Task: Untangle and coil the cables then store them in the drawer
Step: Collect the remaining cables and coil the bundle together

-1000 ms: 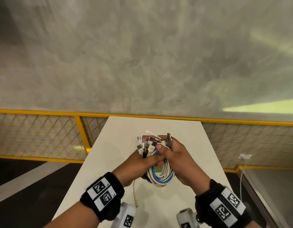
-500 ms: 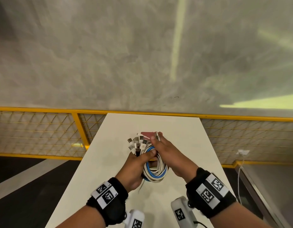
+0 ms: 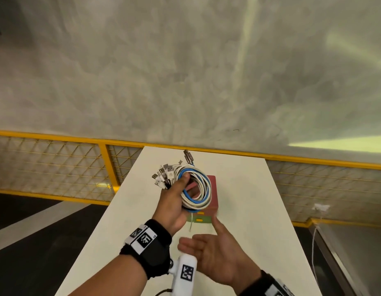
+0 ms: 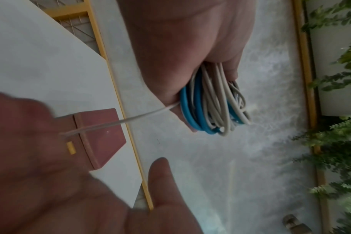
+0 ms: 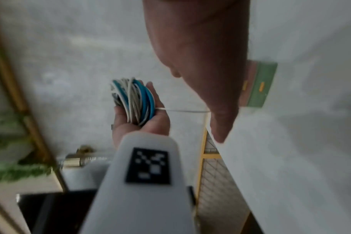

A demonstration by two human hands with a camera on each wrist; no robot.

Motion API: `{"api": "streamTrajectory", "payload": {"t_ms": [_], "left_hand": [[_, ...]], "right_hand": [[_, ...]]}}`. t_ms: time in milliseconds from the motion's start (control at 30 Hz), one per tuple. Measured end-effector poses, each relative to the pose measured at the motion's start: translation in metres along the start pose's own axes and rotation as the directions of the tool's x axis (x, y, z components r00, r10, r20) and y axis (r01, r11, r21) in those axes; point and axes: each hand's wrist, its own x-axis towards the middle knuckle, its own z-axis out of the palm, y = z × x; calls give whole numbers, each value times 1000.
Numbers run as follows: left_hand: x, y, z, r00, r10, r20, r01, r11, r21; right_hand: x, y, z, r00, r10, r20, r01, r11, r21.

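A coil of white and blue cables (image 3: pixel 196 189) with several plugs fanned out at its top left is gripped in my left hand (image 3: pixel 174 199), raised over a small drawer box (image 3: pixel 213 195). The box has a pink top and a green front with yellow handles. One loose white strand (image 3: pixel 191 223) hangs from the coil in front of the box. My right hand (image 3: pixel 208 246) is open, palm up, just short of the box and holds nothing. In the left wrist view the coil (image 4: pixel 210 102) sits in the palm, with the box (image 4: pixel 102 134) below. The right wrist view shows the coil (image 5: pixel 134 101) and box (image 5: pixel 260 85).
The box stands on a narrow white table (image 3: pixel 249 210) that runs away from me. A yellow mesh railing (image 3: pixel 108 165) crosses behind its far end. A white cord (image 3: pixel 313 242) hangs off to the right. Grey floor lies beyond, and green plants (image 4: pixel 341 142) show in the wrist views.
My right hand has let go of the coil and drawn back toward me, opening palm up. My left hand alone now holds the coil, lifted forward over the box.
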Motion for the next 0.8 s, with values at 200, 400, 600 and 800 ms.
{"api": "streamTrajectory", "payload": {"t_ms": [200, 400, 600, 800], "left_hand": [[-10, -10, -14, 993, -36, 113, 28, 997, 76], [-12, -10, -36, 988, -10, 155, -39, 948, 314], [-9, -5, -43, 955, 12, 297, -173, 837, 520], [-11, -11, -44, 938, -23, 345, -191, 796, 574]], "right_hand": [[12, -21, 4, 938, -323, -126, 344, 915, 211], [-10, -26, 8, 765, -640, -63, 585, 734, -346], [-14, -15, 15, 786, -618, -21, 530, 690, -492], [-14, -12, 19, 808, -586, 54, 564, 745, -356]]}}
